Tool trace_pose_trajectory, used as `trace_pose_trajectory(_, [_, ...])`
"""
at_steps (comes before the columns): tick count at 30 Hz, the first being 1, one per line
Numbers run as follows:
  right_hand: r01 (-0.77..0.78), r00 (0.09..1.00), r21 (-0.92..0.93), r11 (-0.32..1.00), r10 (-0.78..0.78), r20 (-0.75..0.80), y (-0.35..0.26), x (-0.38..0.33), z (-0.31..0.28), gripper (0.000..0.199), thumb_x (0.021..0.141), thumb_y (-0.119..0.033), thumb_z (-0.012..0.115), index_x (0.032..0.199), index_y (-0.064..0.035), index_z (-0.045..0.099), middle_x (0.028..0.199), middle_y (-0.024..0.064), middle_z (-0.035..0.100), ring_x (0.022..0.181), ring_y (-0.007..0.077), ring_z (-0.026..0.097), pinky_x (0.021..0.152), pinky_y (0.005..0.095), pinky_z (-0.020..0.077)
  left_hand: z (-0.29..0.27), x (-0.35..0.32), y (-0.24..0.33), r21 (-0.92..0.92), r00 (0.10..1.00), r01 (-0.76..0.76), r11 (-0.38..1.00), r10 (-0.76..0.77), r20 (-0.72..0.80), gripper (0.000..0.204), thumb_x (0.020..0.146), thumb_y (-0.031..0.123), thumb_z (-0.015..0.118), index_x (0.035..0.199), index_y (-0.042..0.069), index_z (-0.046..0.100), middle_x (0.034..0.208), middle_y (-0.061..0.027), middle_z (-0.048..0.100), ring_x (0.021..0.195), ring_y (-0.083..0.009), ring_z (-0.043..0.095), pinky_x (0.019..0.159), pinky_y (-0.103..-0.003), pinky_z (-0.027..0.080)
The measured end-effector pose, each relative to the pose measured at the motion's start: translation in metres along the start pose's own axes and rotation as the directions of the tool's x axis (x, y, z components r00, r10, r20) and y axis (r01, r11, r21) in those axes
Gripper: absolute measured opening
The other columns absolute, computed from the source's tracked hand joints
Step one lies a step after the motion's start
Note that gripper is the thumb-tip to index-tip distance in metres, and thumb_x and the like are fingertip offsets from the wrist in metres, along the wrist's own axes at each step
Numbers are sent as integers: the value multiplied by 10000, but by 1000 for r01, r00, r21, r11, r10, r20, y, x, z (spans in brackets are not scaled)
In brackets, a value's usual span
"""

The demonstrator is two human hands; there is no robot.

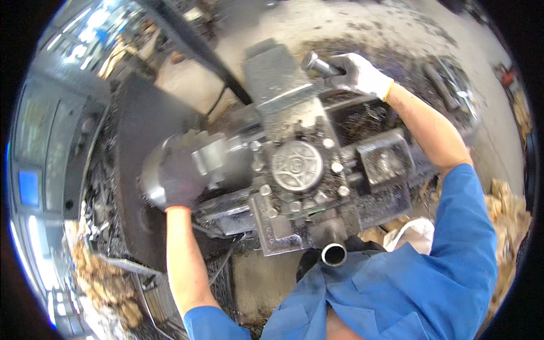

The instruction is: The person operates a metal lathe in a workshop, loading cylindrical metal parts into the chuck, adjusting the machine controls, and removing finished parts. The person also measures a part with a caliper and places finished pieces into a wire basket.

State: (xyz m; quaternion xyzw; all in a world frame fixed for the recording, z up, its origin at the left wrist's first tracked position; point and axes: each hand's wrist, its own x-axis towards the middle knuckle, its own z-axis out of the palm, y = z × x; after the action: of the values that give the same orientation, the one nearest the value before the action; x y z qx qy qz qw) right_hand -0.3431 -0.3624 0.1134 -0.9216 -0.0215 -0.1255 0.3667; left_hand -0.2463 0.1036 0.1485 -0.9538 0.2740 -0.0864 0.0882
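Observation:
My right hand point(360, 75), in a white glove with a yellow cuff, is closed around a dark metal handle point(321, 64) with a bright round end, at the far side of a lathe's carriage. My left hand point(182, 178), in a dark glove with a red cuff, is at the shiny lathe chuck point(152, 173). Motion blurs its fingers, so their grip cannot be made out. Just right of this hand sits a stepped bright metal piece point(211, 160). Between my hands stands the square tool post point(297, 166), with a round ribbed cap and several bolts around it.
A short open pipe end point(334, 255) points toward my body. Dark metal shavings point(391, 51) lie around the machine's far side. Wrenches point(462, 93) rest at the far right. A dark slanted bar point(195, 48) crosses the far left. Crumpled brown material point(105, 277) lies lower left.

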Motion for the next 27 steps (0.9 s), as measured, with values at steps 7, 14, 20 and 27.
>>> trace_pose_trajectory(7, [-397,892,-56,916,371,-260,80,-130,-23,294,862,-255,796,1078,-55,785,968,158,807,874,280,769,830,402,586,-5,-49,8,61,892,-271,961,275,-359,897,826,296,882,1591,92,461,1572,-187,532,1466,-444,494,1268,-581,366])
trace_pose_trajectory(14, [-504,739,144,852,511,-438,132,-223,18,335,852,-149,782,1160,-17,776,1052,132,818,941,203,751,899,364,579,230,-344,-18,-905,602,408,116,-780,172,293,1063,205,666,1156,-63,740,1111,-250,770,1022,-381,740,890,-489,604])
trace_pose_trajectory(20, [-568,717,62,821,530,-453,135,-234,8,468,862,-154,812,1292,1,710,1134,161,798,1040,243,748,954,387,576,249,-439,-97,72,295,954,291,-954,-46,465,1136,340,541,1442,4,642,1337,-283,711,1168,-430,711,958,-489,581])
trace_pose_trajectory(27, [-635,625,-57,771,468,-625,79,-237,-19,737,909,-441,850,1470,-24,615,1284,195,766,1146,265,763,1002,395,578,231,-450,-125,-453,328,832,321,-943,-66,607,1152,456,452,1518,-14,563,1457,-271,650,1273,-429,658,1053,-500,522])
